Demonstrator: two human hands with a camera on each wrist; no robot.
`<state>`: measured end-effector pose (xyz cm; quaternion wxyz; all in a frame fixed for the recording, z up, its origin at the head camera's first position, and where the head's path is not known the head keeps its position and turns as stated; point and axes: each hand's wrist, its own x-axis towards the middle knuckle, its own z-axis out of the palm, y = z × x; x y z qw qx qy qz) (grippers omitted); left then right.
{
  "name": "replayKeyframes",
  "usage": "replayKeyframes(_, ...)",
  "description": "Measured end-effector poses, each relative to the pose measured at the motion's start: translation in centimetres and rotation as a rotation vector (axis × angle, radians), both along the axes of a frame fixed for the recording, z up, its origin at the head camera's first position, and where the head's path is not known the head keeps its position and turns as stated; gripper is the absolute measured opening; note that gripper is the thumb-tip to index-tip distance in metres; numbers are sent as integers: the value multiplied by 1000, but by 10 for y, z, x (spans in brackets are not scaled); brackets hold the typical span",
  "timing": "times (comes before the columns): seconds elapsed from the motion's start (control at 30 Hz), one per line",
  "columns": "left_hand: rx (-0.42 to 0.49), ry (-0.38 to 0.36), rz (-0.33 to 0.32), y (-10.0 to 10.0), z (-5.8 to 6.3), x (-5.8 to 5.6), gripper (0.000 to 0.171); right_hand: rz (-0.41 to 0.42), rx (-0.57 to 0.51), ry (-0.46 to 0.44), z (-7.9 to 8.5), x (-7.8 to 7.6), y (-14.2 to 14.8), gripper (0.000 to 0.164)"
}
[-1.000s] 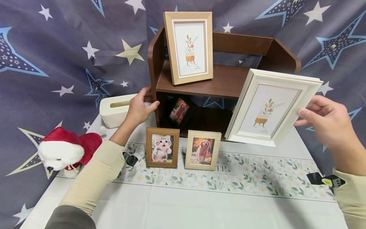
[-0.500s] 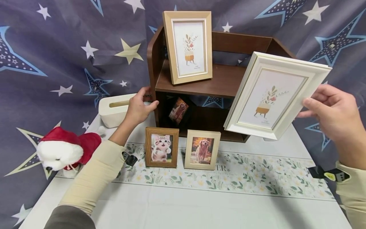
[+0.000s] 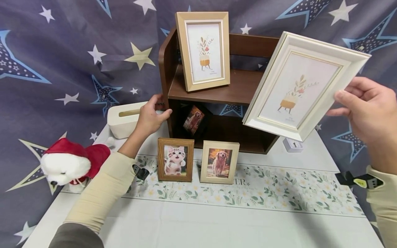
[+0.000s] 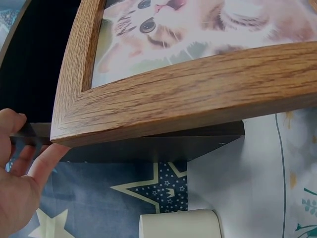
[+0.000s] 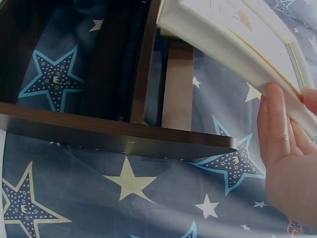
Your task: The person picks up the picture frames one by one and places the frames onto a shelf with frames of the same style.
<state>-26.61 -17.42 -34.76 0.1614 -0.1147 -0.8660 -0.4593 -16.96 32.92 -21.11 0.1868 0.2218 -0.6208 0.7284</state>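
My right hand (image 3: 369, 106) pinches a white picture frame (image 3: 319, 131) by its right edge, thumb on the front. It hangs tilted in the air, overlapping the right part of a dark brown desktop shelf (image 3: 214, 94). The right wrist view shows the fingers under the white frame's edge. My left hand (image 3: 152, 115) grips the shelf's left side panel (image 4: 34, 130), thumb on one face and fingers on the other. A beige picture frame (image 3: 225, 51) with a plant print leans on the upper level. In the lower level lies a dark frame (image 3: 193, 120) with a dog photo, tilted.
Before the shelf stand a brown frame (image 3: 175, 177) with a kitten photo and a pale wood frame (image 3: 217, 181) with a dog. A white tissue box (image 3: 119, 125) and a plush dog (image 3: 66, 165) stand left; a small calendar block (image 3: 293, 145) sits right on the white table (image 3: 217, 220).
My right hand has raised the white frame, moving it slightly right, so the calendar block and more of the shelf's lower right show. My left hand has stayed on the side panel.
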Motion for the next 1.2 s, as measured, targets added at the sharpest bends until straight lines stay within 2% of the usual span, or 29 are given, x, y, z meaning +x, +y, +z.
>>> replayKeyframes(0.2, -1, -7, -1, 0, 1, 0, 59, -14, 1, -21, 8, -2, -2, 35)
replayKeyframes(0.3, -1, -6, -1, 0, 3, 1, 59, -51, 11, -54, 12, -3, -5, 34)
replayKeyframes(0.5, -1, -7, -7, 1, 4, 1, 60, -148, 6, -127, 20, -9, -14, 29)
replayKeyframes(0.87, 9, 2, -3, 2, 0, 0, 60, -333, 115, -254, 34, -23, -31, 22)
replayKeyframes(1.07, 12, 8, -1, 2, -1, 1, 60, -344, 58, -253, 37, -33, -40, 20)
replayKeyframes(1.2, 15, 33, -7, 2, -2, 0, 59, -363, 64, -244, 38, -38, -45, 19)
